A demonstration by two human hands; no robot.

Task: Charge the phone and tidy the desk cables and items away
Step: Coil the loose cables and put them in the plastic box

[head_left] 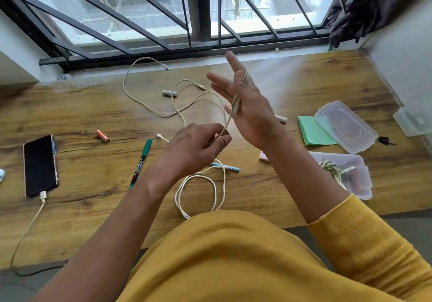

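With the phone (40,165) already plugged in far left, the left grip (198,144) pinches the beige cable (225,126) just below the raised, straight-fingered right grip (245,103), coiling it; next likely more wraps, then the open box (360,180).

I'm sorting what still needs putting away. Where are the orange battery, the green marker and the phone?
orange battery (102,136): head view, middle of its body.
green marker (141,163): head view, middle of its barrel.
phone (39,165): head view, centre of its dark screen.

mustard ribbed sleeve (364,243), bare forearms
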